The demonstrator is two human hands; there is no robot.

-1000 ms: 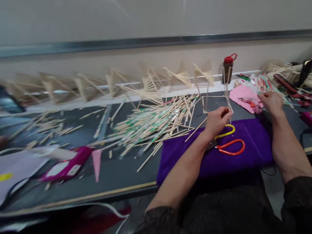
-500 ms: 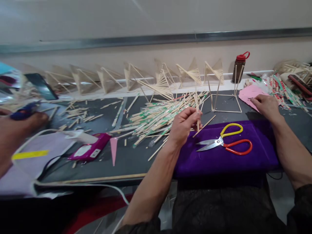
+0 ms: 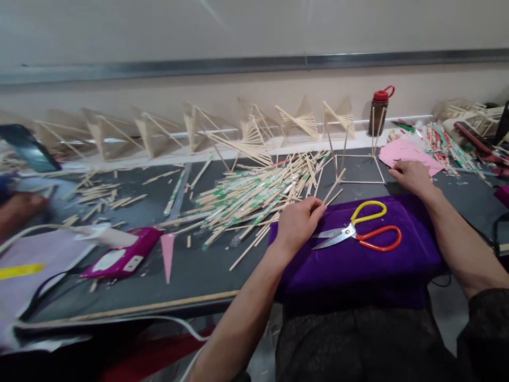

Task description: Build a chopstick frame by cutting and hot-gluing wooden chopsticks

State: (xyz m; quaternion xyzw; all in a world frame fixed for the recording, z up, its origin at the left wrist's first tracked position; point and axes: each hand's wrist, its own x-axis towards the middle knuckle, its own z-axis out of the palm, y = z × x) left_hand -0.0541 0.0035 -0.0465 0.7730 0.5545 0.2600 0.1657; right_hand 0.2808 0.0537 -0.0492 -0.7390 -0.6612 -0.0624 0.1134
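My left hand (image 3: 300,223) is closed in a pinch on a thin wooden stick (image 3: 335,187), which slants up and away above the edge of the purple cloth (image 3: 374,276). Scissors (image 3: 349,231) with one yellow and one red handle lie on that cloth, blades towards my left hand. At the pink paper (image 3: 413,154), my right hand (image 3: 411,178) has its fingers pressed together; what they hold, if anything, is too small to make out. Between the hands and further back stands a square stick frame (image 3: 360,182) with upright sticks at its corners.
A pile of partly wrapped chopsticks (image 3: 254,193) spreads left of my left hand. Twisted stick models (image 3: 296,119) line the wall, beside a dark bottle (image 3: 377,114) with a red cap. At left are a magenta power strip (image 3: 123,254) and another person's hand (image 3: 24,209).
My left hand has lowered towards the cloth, and its stick has gone from nearly upright to slanting. My right hand stays by the pink paper. The view has swung slightly right.
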